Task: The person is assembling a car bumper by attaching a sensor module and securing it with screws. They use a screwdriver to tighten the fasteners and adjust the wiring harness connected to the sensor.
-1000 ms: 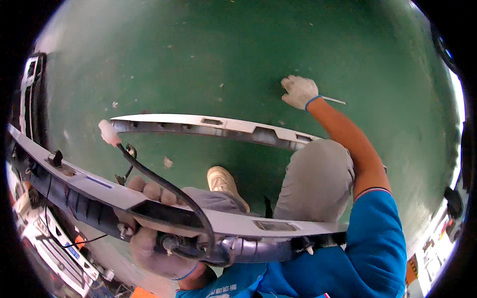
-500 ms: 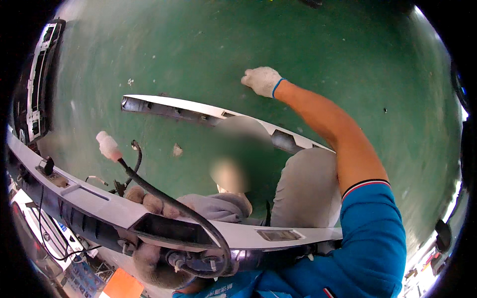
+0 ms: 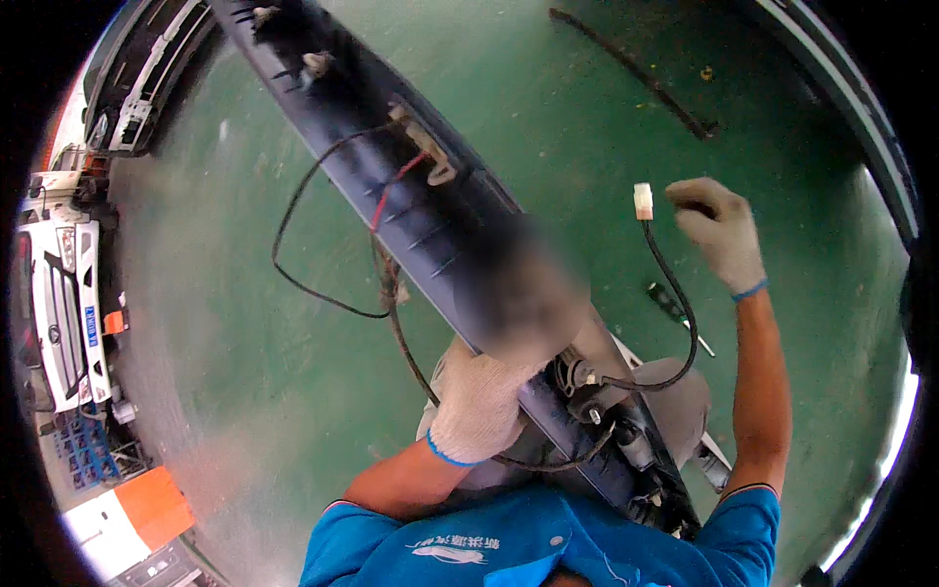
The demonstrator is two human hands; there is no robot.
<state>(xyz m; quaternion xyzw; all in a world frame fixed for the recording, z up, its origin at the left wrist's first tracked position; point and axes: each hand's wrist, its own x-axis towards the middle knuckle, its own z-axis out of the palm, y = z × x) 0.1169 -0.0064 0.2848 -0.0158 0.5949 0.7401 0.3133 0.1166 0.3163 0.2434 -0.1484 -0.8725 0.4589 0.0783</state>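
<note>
A long dark bumper panel [image 3: 411, 186] runs slantwise through the view, from the upper left down toward the person's lap, its inner side with brackets and wiring turned up. The left hand [image 3: 481, 403], in a white knit glove with a blue cuff, has its fingers closed around the lower edge of the panel near its middle and bears it from underneath. The right hand [image 3: 719, 233], gloved the same way, is raised off to the right, well clear of the panel; its fingers are curled shut, apparently on the black cable [image 3: 675, 293], though the exact grip is hidden by the glove. That cable loops down from a white plug connector [image 3: 643, 201] just left of the hand to a round lamp fitting [image 3: 579, 377] on the panel's lower end. Thinner black and red wires [image 3: 323, 235] hang in a loose loop off the panel's upper half. A screwdriver [image 3: 677, 315] lies on the green floor [image 3: 245, 372] beneath the right forearm. Pale vehicle front panels [image 3: 61, 303] stand along the left rim.
</note>
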